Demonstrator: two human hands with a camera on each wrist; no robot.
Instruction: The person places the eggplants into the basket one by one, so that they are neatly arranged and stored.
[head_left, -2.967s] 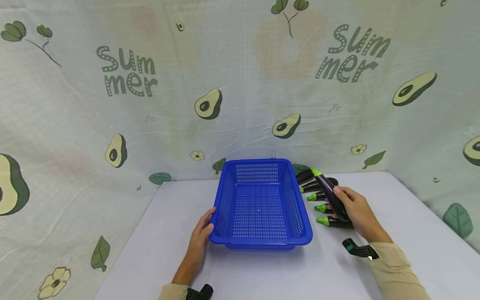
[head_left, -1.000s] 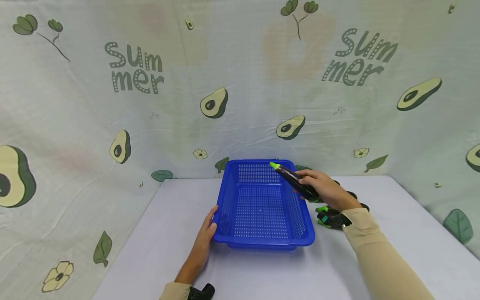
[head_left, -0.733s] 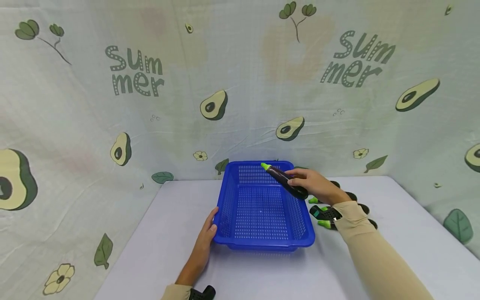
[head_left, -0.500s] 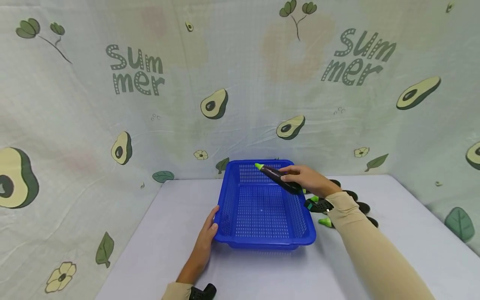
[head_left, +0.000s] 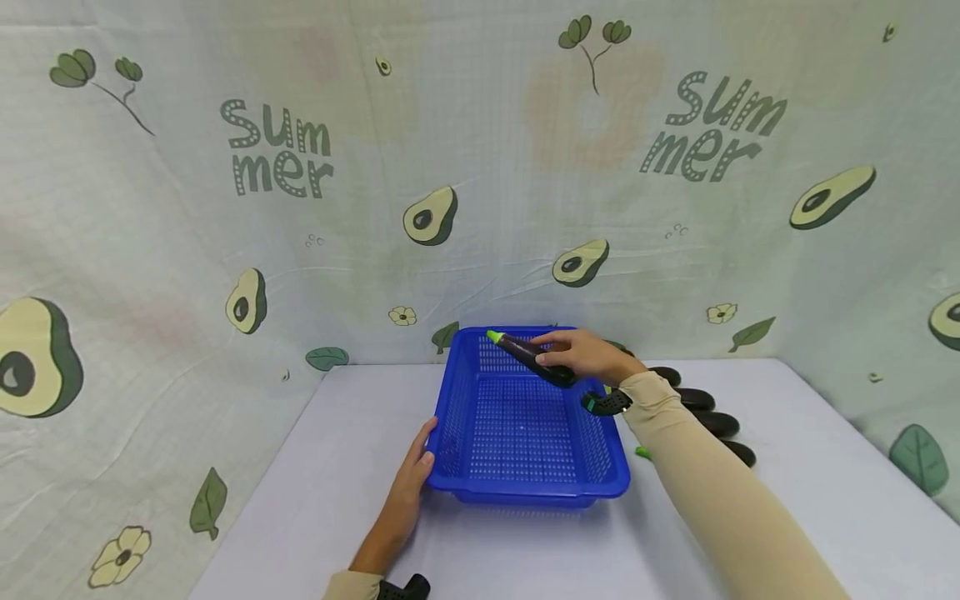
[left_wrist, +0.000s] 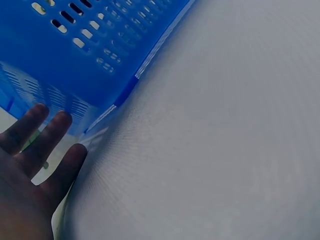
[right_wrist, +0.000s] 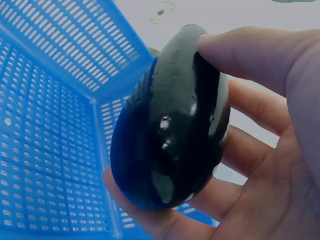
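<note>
A blue plastic basket [head_left: 528, 483] with perforated walls stands on the white table, with nothing lying in it. My right hand [head_left: 581, 354] grips a dark purple eggplant [head_left: 528, 354] over the basket's back right part; its green stem end points left and away. In the right wrist view, thumb and fingers curl round the glossy eggplant [right_wrist: 172, 130], its broad end toward the camera. My left hand [head_left: 408, 479] touches the basket's left side near the front corner. The left wrist view has its fingers extended against the basket wall [left_wrist: 60, 65].
Several more eggplants [head_left: 716, 423] lie in a row on the table right of the basket, partly hidden by my right forearm. A pale cloth [head_left: 495, 167] printed with avocados and lettering hangs behind the table. White tabletop [head_left: 360, 417] shows left of the basket.
My right hand has lifted the eggplant from beside the row on the right and carried it left over the basket. My left hand has stayed at the basket's left side.
</note>
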